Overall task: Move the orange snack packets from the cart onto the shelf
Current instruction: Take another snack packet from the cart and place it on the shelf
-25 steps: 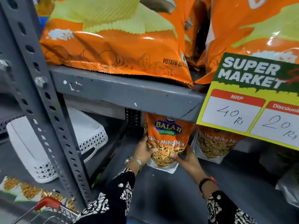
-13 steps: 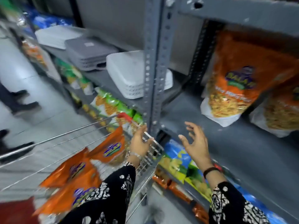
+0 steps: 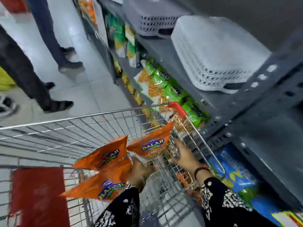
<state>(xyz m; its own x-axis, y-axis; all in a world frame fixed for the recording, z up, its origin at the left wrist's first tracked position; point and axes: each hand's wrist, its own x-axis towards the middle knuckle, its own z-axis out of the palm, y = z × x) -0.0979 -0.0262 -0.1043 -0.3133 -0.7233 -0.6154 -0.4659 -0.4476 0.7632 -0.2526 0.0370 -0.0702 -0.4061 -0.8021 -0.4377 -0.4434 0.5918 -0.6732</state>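
Note:
Three orange snack packets lie in the wire cart (image 3: 91, 118): one tilted up at the right (image 3: 151, 145), one in the middle (image 3: 105, 156) and one nearest me (image 3: 101, 187). My left hand (image 3: 141, 172) is blurred and touches the lower edge of the right packet; its grip is unclear. To the right of that packet, my right hand (image 3: 183, 155) hovers inside the cart with fingers spread and nothing in it. The grey shelf (image 3: 265, 138) runs along the right; its packets are out of view.
Upturned white baskets (image 3: 213, 51) and a grey one (image 3: 154, 18) sit on the shelf. Green packets (image 3: 172, 92) and blue packets (image 3: 236, 174) fill the lower shelves. Two people's legs (image 3: 32, 76) stand in the aisle at left. A red flap (image 3: 37, 194) covers the cart's near end.
My view swung from the shelf down to the cart. Both hands left the packet standing on the shelf and dropped into the cart beside the right orange packet.

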